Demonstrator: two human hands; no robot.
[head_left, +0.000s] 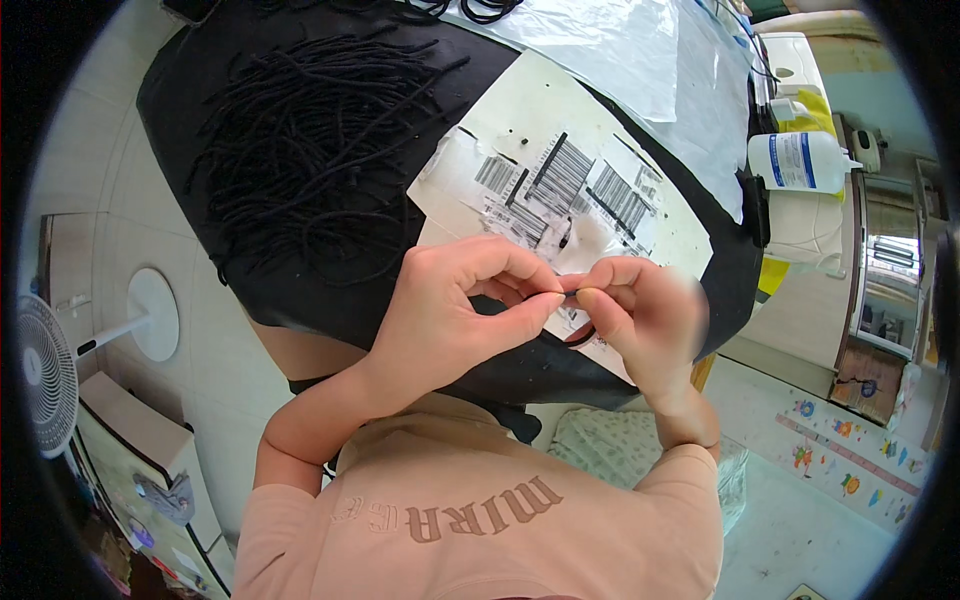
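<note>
A thin black cord (580,340) is pinched between the fingertips of my two hands, and part of it loops below my right fingers. My left hand (465,300) is closed on it with thumb and forefinger. Close against it, the thumb and fingers of my right hand (640,308) pinch the same cord. The exact spot where the fingertips meet hides the cord's ends. Beneath both hands lies a cream cardboard sheet (520,95) with barcode labels. To the left is a large heap of black cord pieces (300,150).
A black cover (168,95) lies over the table. Clear plastic sheeting (620,60) spreads across its far side. At the right edge a white bottle with a blue label (800,162) lies near a yellow cloth. A white fan (45,370) stands at far left.
</note>
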